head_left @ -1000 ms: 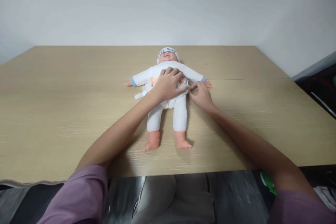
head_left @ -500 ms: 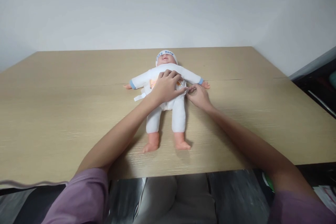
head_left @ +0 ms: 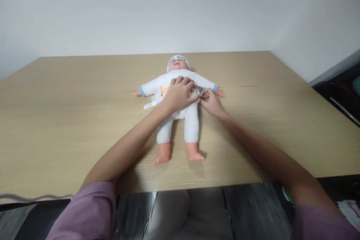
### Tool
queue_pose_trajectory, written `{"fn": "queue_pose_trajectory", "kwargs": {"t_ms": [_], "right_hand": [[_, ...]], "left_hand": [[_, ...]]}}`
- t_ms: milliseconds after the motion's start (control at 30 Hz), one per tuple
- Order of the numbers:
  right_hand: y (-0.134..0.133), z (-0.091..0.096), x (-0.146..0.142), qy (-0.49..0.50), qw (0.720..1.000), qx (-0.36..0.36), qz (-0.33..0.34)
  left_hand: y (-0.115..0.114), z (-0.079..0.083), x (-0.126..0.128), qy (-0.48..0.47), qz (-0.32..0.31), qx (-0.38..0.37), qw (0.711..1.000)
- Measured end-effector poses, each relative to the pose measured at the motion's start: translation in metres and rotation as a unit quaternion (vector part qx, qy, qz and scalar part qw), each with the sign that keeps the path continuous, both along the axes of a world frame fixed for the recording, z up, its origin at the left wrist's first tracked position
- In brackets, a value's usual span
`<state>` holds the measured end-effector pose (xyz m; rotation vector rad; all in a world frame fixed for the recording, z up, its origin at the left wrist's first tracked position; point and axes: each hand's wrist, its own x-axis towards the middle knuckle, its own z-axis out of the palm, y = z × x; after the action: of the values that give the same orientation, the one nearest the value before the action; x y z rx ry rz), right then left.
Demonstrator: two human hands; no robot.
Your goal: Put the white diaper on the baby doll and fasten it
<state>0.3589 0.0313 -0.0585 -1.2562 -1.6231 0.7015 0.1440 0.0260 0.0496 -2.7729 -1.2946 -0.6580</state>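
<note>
- Pale wall [head_left: 168, 11] rises behind a wide wood-grain bench [head_left: 70, 127], seen from the head view; a thin dark seam runs across the bench top.
- A doll [head_left: 180, 74] lies on its back mid-bench, head toward the wall, arms spread, feet toward the person.
- Its white cap [head_left: 176, 58] bears blue lettering that appears to read "Happy Baby", the opening letters blurred.
- A white diaper [head_left: 180, 115] wraps the doll's hips; orange print shows on both sides of the covering hand, too small and hidden to read.
- A white tab [head_left: 150, 105] sticks out loose on the diaper's left side in view.
- Left hand [head_left: 180, 93]: laid across the doll's belly, fingers extended, palm down, grasping nothing.
- Right hand [head_left: 210, 101]: thumb and fingertips together, pinching the diaper's edge beside the left thumb.
</note>
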Motion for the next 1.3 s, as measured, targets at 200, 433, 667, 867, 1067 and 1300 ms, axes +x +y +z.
{"fn": "queue_pose_trajectory", "kwargs": {"t_ms": [200,433,667,867,1067,1300], "right_hand": [[0.010,-0.003,0.002,0.140,0.989,-0.015,0.038],[0.012,0.002,0.002,0.151,0.988,-0.030,0.028],[0.010,0.011,-0.001,0.193,0.979,-0.064,0.016],[0.011,0.019,0.000,0.215,0.972,-0.092,-0.016],[0.004,0.024,0.013,0.234,0.963,-0.117,-0.063],[-0.003,0.026,0.038,0.202,0.972,-0.059,-0.105]], "left_hand": [[-0.001,0.002,0.001,0.001,0.005,-0.010,1.000],[0.000,0.000,0.000,-0.008,0.002,-0.004,1.000],[-0.001,0.001,0.001,0.001,0.004,0.000,1.000],[-0.001,0.000,0.001,0.000,0.004,0.000,1.000],[-0.001,-0.002,0.001,0.000,0.007,0.006,1.000],[0.001,-0.004,0.001,-0.010,0.005,0.004,1.000]]}}
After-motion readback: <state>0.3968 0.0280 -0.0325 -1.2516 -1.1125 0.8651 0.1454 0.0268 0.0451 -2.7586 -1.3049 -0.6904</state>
